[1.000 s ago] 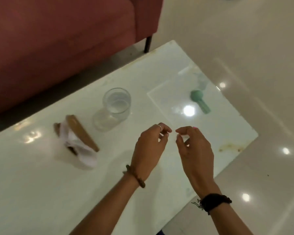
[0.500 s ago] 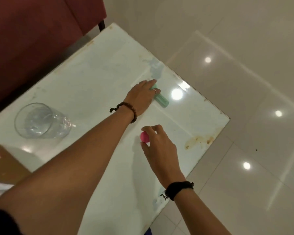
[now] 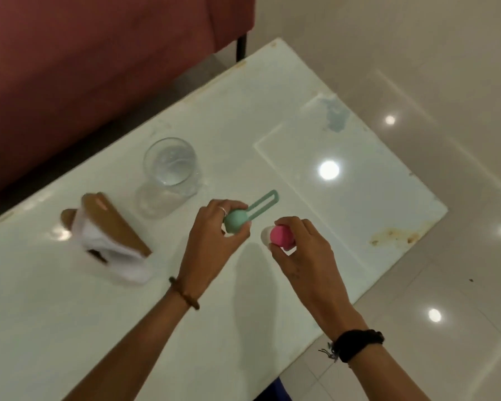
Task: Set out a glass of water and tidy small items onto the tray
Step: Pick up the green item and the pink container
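Observation:
My left hand (image 3: 211,241) grips a mint-green item (image 3: 237,219), a round ball with a long loop handle pointing up and right. My right hand (image 3: 298,250) holds a small pink and white item (image 3: 279,234) just to the right of it. Both hands hover above the white table, close together. A clear glass of water (image 3: 169,166) stands behind my left hand. The clear glass tray (image 3: 344,180) lies flat on the table's right end, bare where I see it.
A wooden napkin holder (image 3: 113,227) with white napkins stands to the left of the glass. A red sofa (image 3: 99,53) runs along the far side. The table's right corner (image 3: 443,208) has a rusty stain near it; glossy tiled floor lies beyond.
My left hand has lifted the green item off the tray and drawn it back toward me. My right hand, holding the pink item, stays near the middle. The view swung back left.

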Demonstrator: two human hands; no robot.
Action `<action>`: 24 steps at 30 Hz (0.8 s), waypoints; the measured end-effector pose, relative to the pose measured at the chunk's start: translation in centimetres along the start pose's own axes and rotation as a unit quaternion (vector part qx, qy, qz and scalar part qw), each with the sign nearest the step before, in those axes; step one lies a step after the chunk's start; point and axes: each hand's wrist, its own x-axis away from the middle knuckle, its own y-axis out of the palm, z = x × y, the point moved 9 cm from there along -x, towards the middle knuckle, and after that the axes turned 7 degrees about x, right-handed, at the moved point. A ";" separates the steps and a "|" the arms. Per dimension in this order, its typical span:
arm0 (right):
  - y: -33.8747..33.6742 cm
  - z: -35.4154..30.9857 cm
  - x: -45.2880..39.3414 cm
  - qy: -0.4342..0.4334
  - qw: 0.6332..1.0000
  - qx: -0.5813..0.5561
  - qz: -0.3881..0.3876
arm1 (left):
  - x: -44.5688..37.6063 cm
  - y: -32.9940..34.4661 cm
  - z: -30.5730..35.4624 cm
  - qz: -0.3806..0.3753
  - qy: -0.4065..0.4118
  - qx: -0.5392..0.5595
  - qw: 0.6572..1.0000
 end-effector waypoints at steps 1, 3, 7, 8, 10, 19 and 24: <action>0.9 -1.7 0.5 -0.012 1.000 -0.005 -0.009 | 2.1 -2.2 -0.6 0.023 -0.014 0.014 1.000; 3.2 -5.4 1.8 -0.041 0.999 -0.010 -0.029 | 6.1 -6.4 -1.9 0.071 -0.043 0.051 0.995; 8.6 -14.2 5.5 -0.118 0.990 -0.010 -0.077 | 14.1 -14.6 -4.9 0.186 -0.097 0.119 0.971; 10.4 -16.6 6.8 -0.138 0.986 -0.010 -0.092 | 16.4 -16.8 -5.9 0.218 -0.109 0.132 0.961; 13.6 -21.1 9.4 -0.172 0.978 -0.009 -0.120 | 20.6 -20.8 -7.7 0.275 -0.128 0.150 0.941; 32.7 -42.6 29.4 -0.322 0.893 -0.033 -0.312 | 48.1 -42.9 -18.3 0.518 -0.250 0.069 0.815; 42.1 -52.5 40.7 -0.430 0.815 -0.010 -0.389 | 63.3 -52.2 -23.4 0.590 -0.353 -0.052 0.724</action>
